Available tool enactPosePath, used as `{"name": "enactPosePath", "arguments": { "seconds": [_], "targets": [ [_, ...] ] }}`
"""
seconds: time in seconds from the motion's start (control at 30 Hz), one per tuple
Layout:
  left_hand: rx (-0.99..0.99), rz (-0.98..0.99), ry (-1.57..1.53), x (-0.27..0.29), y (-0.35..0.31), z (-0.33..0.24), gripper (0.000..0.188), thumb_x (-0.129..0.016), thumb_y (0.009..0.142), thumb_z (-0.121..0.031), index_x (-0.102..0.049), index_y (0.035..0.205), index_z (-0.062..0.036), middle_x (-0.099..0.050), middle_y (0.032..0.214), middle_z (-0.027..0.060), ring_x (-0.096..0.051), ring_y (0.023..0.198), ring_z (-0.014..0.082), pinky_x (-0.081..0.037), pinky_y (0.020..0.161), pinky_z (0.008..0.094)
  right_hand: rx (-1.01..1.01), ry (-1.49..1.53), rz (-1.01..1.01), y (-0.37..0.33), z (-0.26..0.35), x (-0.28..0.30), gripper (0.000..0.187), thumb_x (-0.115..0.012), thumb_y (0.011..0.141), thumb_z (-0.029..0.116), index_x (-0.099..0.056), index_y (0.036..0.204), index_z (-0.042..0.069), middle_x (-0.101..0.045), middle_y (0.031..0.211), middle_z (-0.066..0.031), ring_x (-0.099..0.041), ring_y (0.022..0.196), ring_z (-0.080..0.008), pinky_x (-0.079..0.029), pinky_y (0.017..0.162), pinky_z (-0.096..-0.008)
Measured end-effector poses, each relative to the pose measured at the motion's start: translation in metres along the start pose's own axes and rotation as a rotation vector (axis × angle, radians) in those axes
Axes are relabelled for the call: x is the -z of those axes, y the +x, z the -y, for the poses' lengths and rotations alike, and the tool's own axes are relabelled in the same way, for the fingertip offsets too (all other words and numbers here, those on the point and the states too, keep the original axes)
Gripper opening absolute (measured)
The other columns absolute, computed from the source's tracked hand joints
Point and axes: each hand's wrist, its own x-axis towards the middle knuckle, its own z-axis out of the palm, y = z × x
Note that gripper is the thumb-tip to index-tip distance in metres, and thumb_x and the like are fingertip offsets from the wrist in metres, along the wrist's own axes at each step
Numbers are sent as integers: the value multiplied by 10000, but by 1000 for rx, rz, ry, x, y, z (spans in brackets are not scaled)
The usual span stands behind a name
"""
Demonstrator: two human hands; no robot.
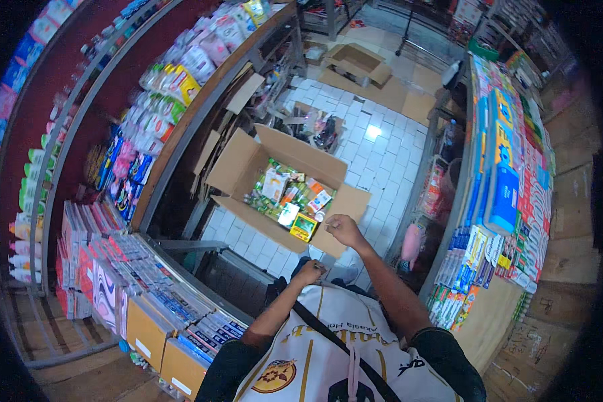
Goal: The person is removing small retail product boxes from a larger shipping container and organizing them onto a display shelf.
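A large open cardboard box (301, 148) stands on the floor in front of me, its flaps spread outward. Inside lie many small packs, among them a yellow-and-green box (303, 227), a white pack (288, 215) and an orange-and-white box (319, 199). My right hand (346, 232) hovers by the box's near right corner, fingers pinched together; whatever they hold is too small to name. Close to my body, my left hand (308, 275) is curled below the near flap, and what its fingers close on cannot be made out.
Stacked notebooks (144, 275) and packaged goods fill shelves on my left. A counter on my right carries toothpaste boxes (472, 258) and blue packs (502, 197). Another open carton (358, 63) sits farther along the tiled floor (375, 161), beyond some plastic-wrapped items (321, 127).
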Motion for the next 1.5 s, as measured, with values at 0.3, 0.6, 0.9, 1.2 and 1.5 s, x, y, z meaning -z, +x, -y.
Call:
{"name": "enactPosePath", "arguments": {
  "seconds": [0.3,0.6,0.9,1.2,1.5],
  "targets": [
    [186,-281,-571,126,31,49,210,-490,862,-193,-632,936,-56,-634,786,49,-589,623,140,-461,520,274,-79,-80,154,84,-2,-77,214,-667,790,230,-672,863,29,-621,689,-74,-559,620,-142,-461,606,-340],
    [-196,-1597,-427,283,10,-35,160,-480,927,-102,-579,906,23,-565,764,52,-506,667,116,-428,617,253,51,-143,130,173,4,-159,278,-653,726,273,-674,867,34,-641,703,-97,-600,654,-193,-475,616,-353],
    [-120,-526,-25,335,114,-83,199,-572,852,-164,-656,960,-20,-666,900,197,-654,880,276,-499,750,365,-55,-312,297,239,-76,-268,341,-643,724,183,-618,1024,22,-652,927,-170,-630,861,-311,-496,752,-416],
    [144,-402,484,307,269,69,437,-590,787,-372,-674,1036,-23,-617,1114,254,-596,1065,371,-455,948,425,-108,-173,142,254,-87,-308,436,-712,703,294,-624,1062,62,-644,1019,-177,-605,977,-341,-474,842,-421],
    [347,-557,204,291,261,53,391,-525,812,-339,-665,1070,-82,-623,1162,176,-600,1061,357,-462,936,451,-390,204,-231,260,-45,-312,347,-654,791,320,-646,1021,61,-662,1004,-170,-632,949,-325,-483,811,-424]
  ]
}}
